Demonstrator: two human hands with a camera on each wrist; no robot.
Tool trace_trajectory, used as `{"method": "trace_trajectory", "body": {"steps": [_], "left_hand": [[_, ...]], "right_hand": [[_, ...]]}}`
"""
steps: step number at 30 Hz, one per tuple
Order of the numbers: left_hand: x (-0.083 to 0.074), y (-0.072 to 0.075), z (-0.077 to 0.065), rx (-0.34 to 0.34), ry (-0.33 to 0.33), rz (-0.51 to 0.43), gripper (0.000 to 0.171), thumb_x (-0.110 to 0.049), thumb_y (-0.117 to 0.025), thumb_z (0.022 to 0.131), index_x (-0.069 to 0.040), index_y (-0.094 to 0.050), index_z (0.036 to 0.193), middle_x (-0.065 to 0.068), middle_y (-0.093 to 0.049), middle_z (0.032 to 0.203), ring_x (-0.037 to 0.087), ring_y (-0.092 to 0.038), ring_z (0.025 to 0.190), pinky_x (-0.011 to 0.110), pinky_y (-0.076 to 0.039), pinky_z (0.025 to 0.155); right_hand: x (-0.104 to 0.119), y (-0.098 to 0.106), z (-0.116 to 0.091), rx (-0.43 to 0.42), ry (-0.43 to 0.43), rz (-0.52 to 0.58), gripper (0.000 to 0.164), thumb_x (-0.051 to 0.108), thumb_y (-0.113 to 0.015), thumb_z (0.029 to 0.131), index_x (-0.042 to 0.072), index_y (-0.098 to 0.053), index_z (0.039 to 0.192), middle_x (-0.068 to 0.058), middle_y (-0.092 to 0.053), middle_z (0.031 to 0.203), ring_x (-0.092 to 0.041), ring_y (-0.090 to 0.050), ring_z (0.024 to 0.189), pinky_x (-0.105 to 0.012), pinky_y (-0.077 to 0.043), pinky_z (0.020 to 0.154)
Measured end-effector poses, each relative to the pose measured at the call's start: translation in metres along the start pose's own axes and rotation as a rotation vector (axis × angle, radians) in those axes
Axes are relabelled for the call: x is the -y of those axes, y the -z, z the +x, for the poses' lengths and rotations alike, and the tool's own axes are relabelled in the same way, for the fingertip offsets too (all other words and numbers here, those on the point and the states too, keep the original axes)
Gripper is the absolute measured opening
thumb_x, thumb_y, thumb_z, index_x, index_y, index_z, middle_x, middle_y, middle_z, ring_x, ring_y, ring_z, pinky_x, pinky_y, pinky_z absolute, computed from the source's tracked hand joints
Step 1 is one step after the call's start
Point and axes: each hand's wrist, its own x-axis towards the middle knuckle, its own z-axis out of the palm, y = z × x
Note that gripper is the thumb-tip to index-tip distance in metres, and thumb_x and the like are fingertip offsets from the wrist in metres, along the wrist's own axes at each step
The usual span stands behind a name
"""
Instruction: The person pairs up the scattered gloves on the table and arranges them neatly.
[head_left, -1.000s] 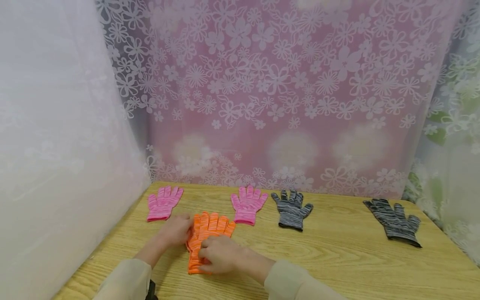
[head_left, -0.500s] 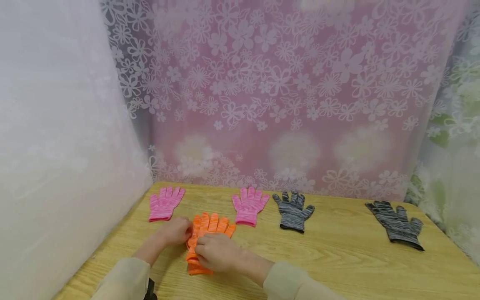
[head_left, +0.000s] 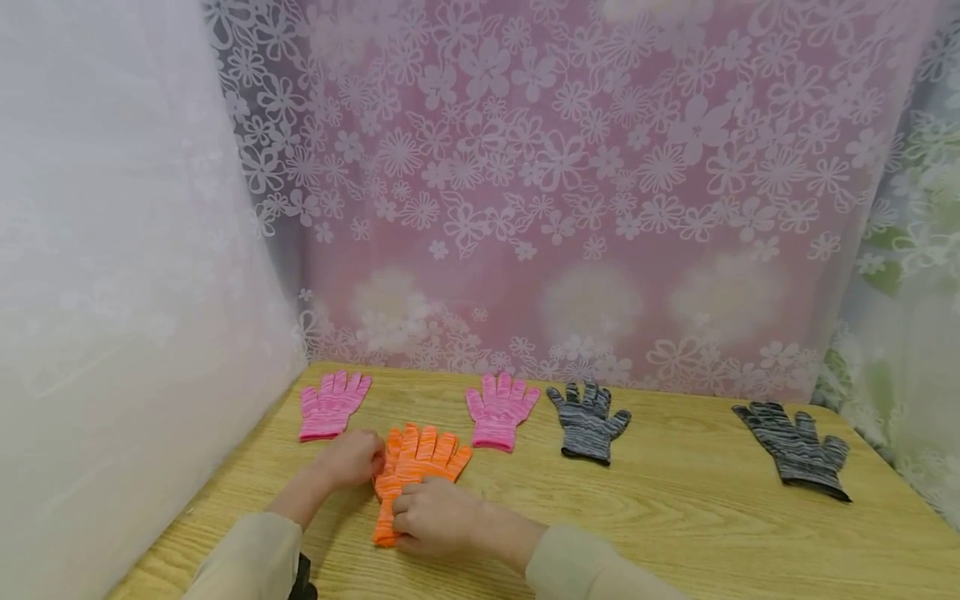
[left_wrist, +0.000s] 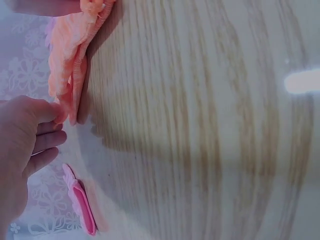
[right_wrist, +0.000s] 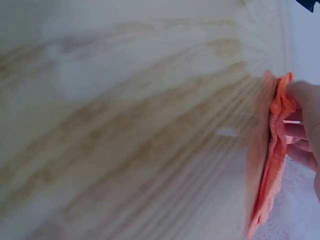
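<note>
Two orange striped knit gloves (head_left: 422,457) lie one on the other at the front left of the table, their fingers pointing away. My left hand (head_left: 352,460) is at their left edge; in the left wrist view its thumb and forefinger pinch a bit of orange knit (left_wrist: 64,112). Over the cuff end, my right hand (head_left: 438,514) pinches the orange cuff (right_wrist: 283,97) between thumb and fingers, as the right wrist view shows. The lower glove is mostly hidden under the upper one.
Behind lie two pink gloves, one at the left (head_left: 330,406) and one near the middle (head_left: 501,412). Two grey-black gloves lie farther right, one beside the pink (head_left: 587,423) and one near the right edge (head_left: 797,450). Flowered curtains (head_left: 562,208) enclose the wooden table (head_left: 660,533).
My right hand has raised the upper orange cuff, baring the cuff beneath, then brought it back down over it. My left hand has stayed at the left edge.
</note>
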Motion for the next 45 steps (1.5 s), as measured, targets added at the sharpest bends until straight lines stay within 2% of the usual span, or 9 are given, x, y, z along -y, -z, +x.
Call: {"method": "trace_trajectory", "body": {"steps": [4,7,12,16,21,28,31,39,45], "left_hand": [[0.000,0.001,-0.001,-0.070,0.048,0.055,0.016,-0.002,-0.063,0.075,-0.011,-0.054,0.065,-0.003,-0.046,0.065,0.012,-0.046,0.056,0.026,-0.039,0.051],[0.001,0.001,0.000,-0.077,0.045,0.077,0.019,-0.002,-0.064,0.075,-0.011,-0.051,0.064,-0.002,-0.043,0.065,0.013,-0.044,0.055,0.027,-0.037,0.050],[0.003,-0.001,-0.002,0.019,0.015,0.050,0.015,0.002,-0.062,0.074,-0.009,-0.056,0.066,-0.002,-0.048,0.064,0.014,-0.048,0.058,0.027,-0.041,0.053],[0.001,0.000,-0.002,0.084,0.087,0.084,0.016,-0.001,-0.063,0.074,-0.012,-0.059,0.064,-0.004,-0.052,0.064,0.014,-0.051,0.059,0.029,-0.043,0.053],[-0.002,0.010,0.013,0.133,0.165,0.104,0.018,-0.007,-0.065,0.076,-0.016,-0.059,0.061,-0.005,-0.051,0.064,0.013,-0.047,0.058,0.032,-0.041,0.053],[-0.006,0.016,0.040,0.081,0.137,0.073,0.004,-0.006,-0.065,0.082,-0.008,-0.069,0.082,0.002,-0.066,0.080,0.020,-0.061,0.071,0.036,-0.049,0.065],[-0.007,0.009,0.046,0.081,0.139,0.087,0.011,-0.010,-0.066,0.084,-0.008,-0.070,0.094,0.004,-0.067,0.090,0.022,-0.063,0.078,0.037,-0.050,0.069],[-0.008,-0.011,0.046,0.090,0.075,0.223,0.016,-0.019,-0.061,0.089,-0.012,-0.066,0.102,0.006,-0.064,0.096,0.027,-0.061,0.090,0.045,-0.046,0.081],[-0.008,-0.016,0.045,0.115,0.048,0.244,0.017,-0.017,-0.062,0.088,-0.011,-0.065,0.104,0.008,-0.065,0.099,0.029,-0.058,0.099,0.048,-0.040,0.091]], "right_hand": [[-0.003,0.001,0.000,-0.010,0.020,0.040,0.009,0.033,-0.064,0.085,0.026,-0.068,0.082,0.014,-0.057,0.083,0.000,-0.052,0.074,-0.013,-0.038,0.058],[-0.004,0.001,0.000,-0.005,0.027,0.040,0.007,0.032,-0.066,0.083,0.025,-0.067,0.082,0.013,-0.057,0.084,-0.002,-0.052,0.074,-0.013,-0.040,0.061],[-0.004,0.002,0.000,0.010,0.030,0.064,0.007,0.031,-0.066,0.083,0.024,-0.068,0.085,0.013,-0.058,0.087,-0.002,-0.052,0.077,-0.012,-0.040,0.064],[-0.006,0.004,-0.001,0.063,0.032,0.117,0.015,0.031,-0.062,0.086,0.023,-0.070,0.096,0.011,-0.059,0.095,-0.001,-0.053,0.082,-0.011,-0.041,0.068],[-0.013,0.008,-0.003,0.169,0.007,0.217,0.026,0.029,-0.061,0.086,0.021,-0.066,0.110,0.011,-0.061,0.106,0.000,-0.055,0.096,-0.011,-0.041,0.078],[-0.017,0.007,-0.007,0.146,0.035,0.208,0.025,0.028,-0.064,0.085,0.020,-0.066,0.108,0.008,-0.061,0.108,-0.003,-0.054,0.100,-0.012,-0.040,0.082],[-0.017,0.005,-0.011,0.102,0.044,0.173,0.024,0.032,-0.065,0.084,0.023,-0.068,0.107,0.009,-0.060,0.106,-0.003,-0.053,0.097,-0.015,-0.040,0.080],[-0.016,0.001,-0.020,0.080,0.024,0.195,0.026,0.036,-0.058,0.090,0.027,-0.066,0.112,0.009,-0.058,0.108,-0.004,-0.051,0.097,-0.017,-0.038,0.077],[-0.018,-0.002,-0.022,0.082,0.020,0.256,0.023,0.034,-0.057,0.091,0.024,-0.068,0.110,0.009,-0.059,0.110,-0.004,-0.052,0.102,-0.015,-0.039,0.085]]}}
